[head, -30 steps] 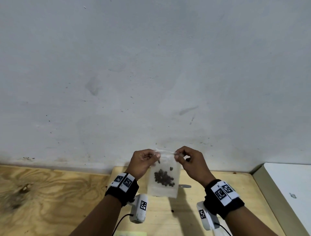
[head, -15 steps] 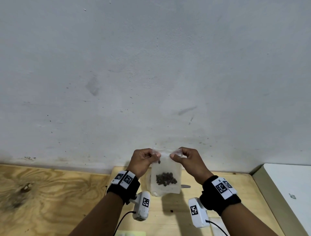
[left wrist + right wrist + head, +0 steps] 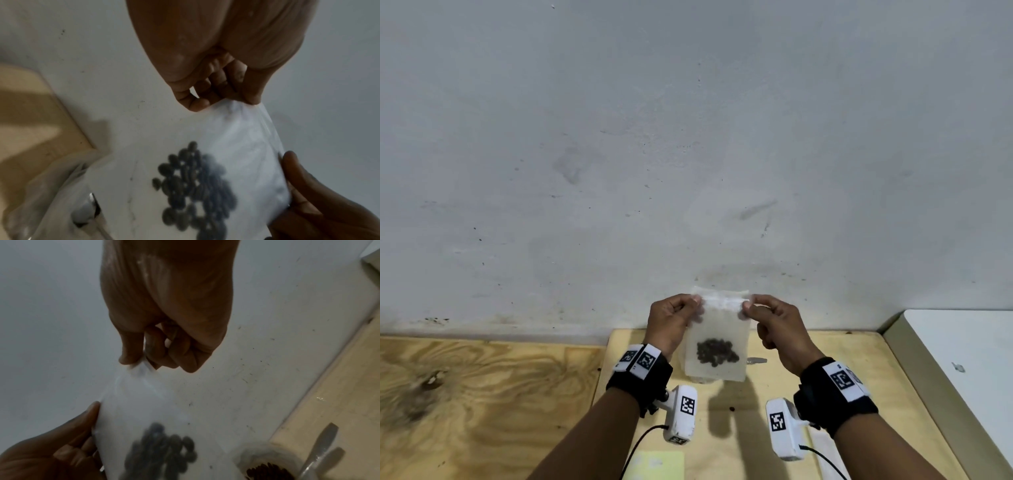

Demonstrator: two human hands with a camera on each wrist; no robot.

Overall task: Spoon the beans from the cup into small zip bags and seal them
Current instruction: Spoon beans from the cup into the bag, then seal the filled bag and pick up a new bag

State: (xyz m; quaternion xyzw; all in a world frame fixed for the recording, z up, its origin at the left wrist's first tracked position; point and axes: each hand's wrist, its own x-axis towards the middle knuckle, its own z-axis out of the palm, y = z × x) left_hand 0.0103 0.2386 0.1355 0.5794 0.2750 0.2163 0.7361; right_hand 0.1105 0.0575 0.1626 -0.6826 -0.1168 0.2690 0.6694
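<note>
A small clear zip bag (image 3: 717,329) hangs upright in the air in front of the wall, with dark beans (image 3: 717,353) piled near its bottom. My left hand (image 3: 697,302) pinches the top left corner of the zip strip. My right hand (image 3: 746,305) pinches the top right corner. The left wrist view shows the left fingertips (image 3: 197,104) on the bag (image 3: 236,146). In the right wrist view the right fingertips (image 3: 131,360) nip the bag (image 3: 144,410). The cup (image 3: 265,456) with beans stands below, mostly hidden behind the bag in the head view, and the spoon (image 3: 322,444) lies in it.
A pale wooden table (image 3: 808,359) runs along the white wall. A white board (image 3: 962,359) lies at the right edge. The spoon handle (image 3: 756,360) pokes out right of the bag. One loose bean (image 3: 731,408) and a yellow note (image 3: 657,464) lie nearer me.
Both hands have moved apart to the bag's top corners, so the zip strip is stretched flat. The bag has come up slightly and the beans have settled lower.
</note>
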